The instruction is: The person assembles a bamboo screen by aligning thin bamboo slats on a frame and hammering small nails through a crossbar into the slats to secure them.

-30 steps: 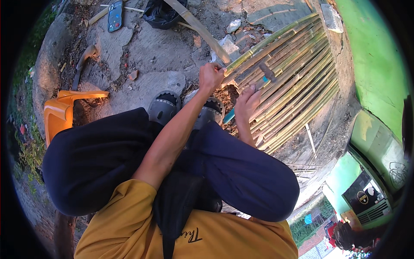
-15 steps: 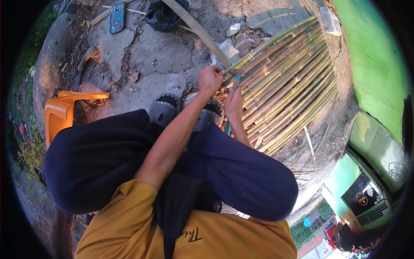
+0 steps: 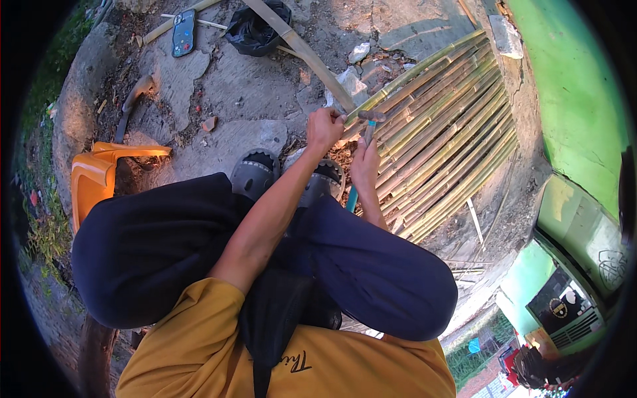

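Observation:
My right hand (image 3: 365, 164) is wrapped round a hammer with a teal handle (image 3: 352, 198) and a dark, rusty-looking head (image 3: 371, 116). The hammer head is just right of my left fingertips, over the corner of a panel of split bamboo slats (image 3: 444, 126). My left hand (image 3: 324, 130) is closed in a pinch at the near left end of the topmost slat. Whatever sits between those fingertips is too small to make out. Close beyond them ends a long, flat bamboo strip (image 3: 312, 60) that slants down from the top edge.
A black plastic bag (image 3: 257, 30) and a phone in a dark case (image 3: 184, 33) lie at the far left. Nearer are a wooden-handled blade (image 3: 136, 93) and an orange plastic chair (image 3: 93, 176). A green wall (image 3: 577, 86) borders the right; stone chunks (image 3: 506, 36) lie about.
The hammer head has shifted slightly to the right, away from my left fingertips. My left hand keeps its pinch at the slat's end.

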